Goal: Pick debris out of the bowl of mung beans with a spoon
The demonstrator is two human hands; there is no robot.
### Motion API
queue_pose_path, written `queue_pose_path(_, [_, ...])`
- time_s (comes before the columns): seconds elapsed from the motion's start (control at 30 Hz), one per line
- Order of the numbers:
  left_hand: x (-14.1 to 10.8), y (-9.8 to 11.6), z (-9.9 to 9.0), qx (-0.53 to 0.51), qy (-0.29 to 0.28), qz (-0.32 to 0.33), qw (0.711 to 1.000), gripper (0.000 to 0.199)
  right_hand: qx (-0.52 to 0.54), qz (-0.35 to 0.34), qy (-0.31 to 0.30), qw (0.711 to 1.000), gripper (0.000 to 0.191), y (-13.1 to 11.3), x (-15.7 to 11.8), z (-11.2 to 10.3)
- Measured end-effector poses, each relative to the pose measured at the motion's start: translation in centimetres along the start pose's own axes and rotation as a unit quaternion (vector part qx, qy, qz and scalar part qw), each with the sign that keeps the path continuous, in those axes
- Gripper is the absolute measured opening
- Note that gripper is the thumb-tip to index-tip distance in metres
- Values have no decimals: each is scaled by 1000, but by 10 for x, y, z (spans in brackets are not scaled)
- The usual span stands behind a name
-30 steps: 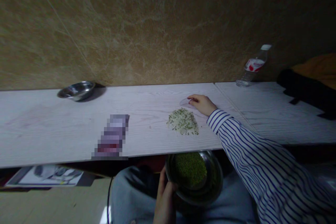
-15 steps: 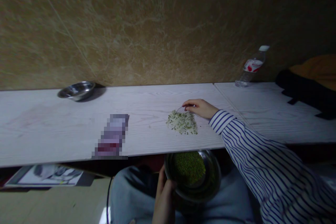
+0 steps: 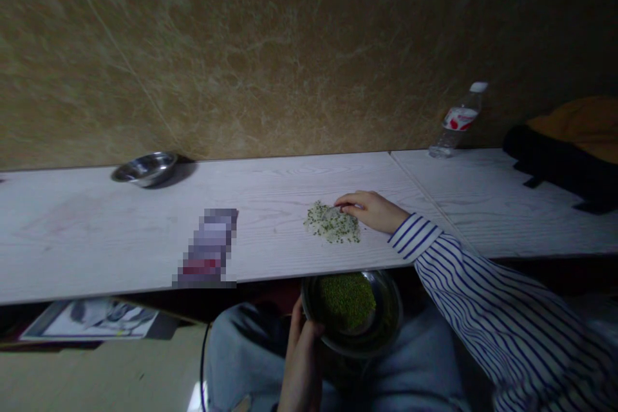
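Observation:
My left hand grips the left rim of a metal bowl, thumb over the edge. Inside the bowl, held in front of the table edge above my lap, lie many small green beans. On the table, a flat pile of white grains mixed with green beans is spread out. My right hand is at the pile's upper right edge, fingers pinched and pointing left. A small, thin, pale thing shows at the fingertips, partly over the pile; its kind is unclear.
A second metal bowl stands tilted-looking by the wall at left. A blurred-out flat object lies near the front edge. At right are a plastic bottle and a dark and orange cloth item. Printed sheets lie below the tabletop.
My right hand has moved slightly down and right, lower over the pile. The thin thing's curved edge, which showed beyond the pile, is now against the grains. My left hand still holds the bowl.

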State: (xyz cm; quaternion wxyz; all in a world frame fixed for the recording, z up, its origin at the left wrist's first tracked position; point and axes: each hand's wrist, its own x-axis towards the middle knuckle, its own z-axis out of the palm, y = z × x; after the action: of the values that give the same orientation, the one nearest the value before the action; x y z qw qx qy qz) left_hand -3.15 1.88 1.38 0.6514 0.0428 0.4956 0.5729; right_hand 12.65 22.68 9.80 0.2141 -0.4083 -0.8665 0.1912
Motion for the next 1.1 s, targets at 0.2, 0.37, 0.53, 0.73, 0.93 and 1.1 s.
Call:
queue_pose_path(0.2, [-4,1,4,3,6,8,1000,64,-38,-34,9,999,27,-6,-14,2])
queue_pose_path(0.37, [-9,4,6,5,-20,4,1000,61,-50,-54,25,997,28,-8,-23,4])
queue_pose_path(0.53, [-8,2,5,8,-26,5,1000,64,-54,-61,30,996,29,-10,-31,5])
queue_pose_path(0.73, [-4,-4,1,24,-13,13,1000,64,-52,-69,38,995,29,-11,-40,8])
queue_pose_path(0.93, [-4,-6,1,18,-25,16,999,63,-55,-66,44,995,28,-16,-47,6])
queue_pose_path(1.1, [-7,-4,2,22,-28,8,999,62,-44,-77,51,995,26,-17,-53,2])
